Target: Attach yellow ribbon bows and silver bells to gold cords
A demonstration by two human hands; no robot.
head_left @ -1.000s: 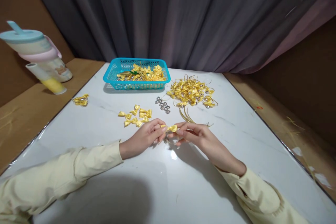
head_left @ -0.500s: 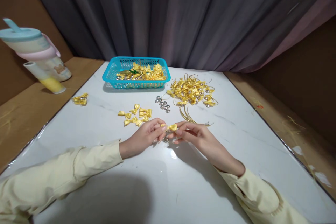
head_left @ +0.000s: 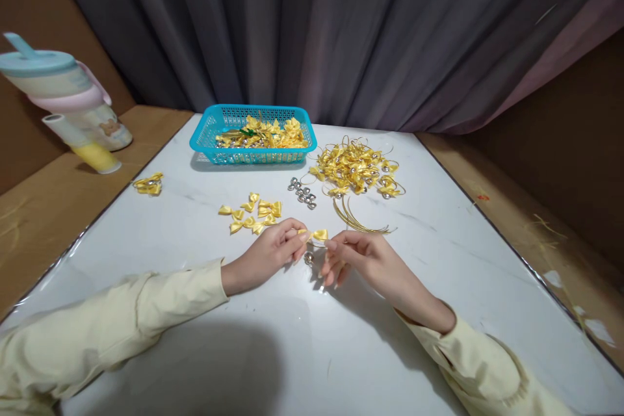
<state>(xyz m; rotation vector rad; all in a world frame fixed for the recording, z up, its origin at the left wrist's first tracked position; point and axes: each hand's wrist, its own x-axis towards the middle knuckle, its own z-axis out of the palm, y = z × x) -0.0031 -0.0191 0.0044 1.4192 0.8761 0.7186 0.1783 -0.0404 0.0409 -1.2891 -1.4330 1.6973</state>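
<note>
Above the middle of the white table, my left hand (head_left: 280, 246) pinches a yellow satin bow (head_left: 319, 234) by its left side. Close to its right is my right hand (head_left: 358, 259), thumb and forefinger closed on a thin gold cord (head_left: 318, 245) just under the bow, the other fingers hanging loose. A small silver bell (head_left: 308, 259) shows below the bow, between the hands. Beyond my left hand lie several loose yellow bows (head_left: 269, 209). Several silver bells (head_left: 303, 193) and a bundle of gold cords (head_left: 351, 218) are farther out.
A blue basket (head_left: 253, 157) with bows and bells stands at the back. Right of it is a heap of corded bows with bells (head_left: 351, 168). A few more bows (head_left: 149, 184) lie at the left edge. A tumbler (head_left: 63, 94) and a yellow spool (head_left: 95, 155) stand far left.
My right fingers have drawn slightly away from the bow, and the lower ones have dropped. More of the bow and the bell shows. My left hand has hardly moved.
</note>
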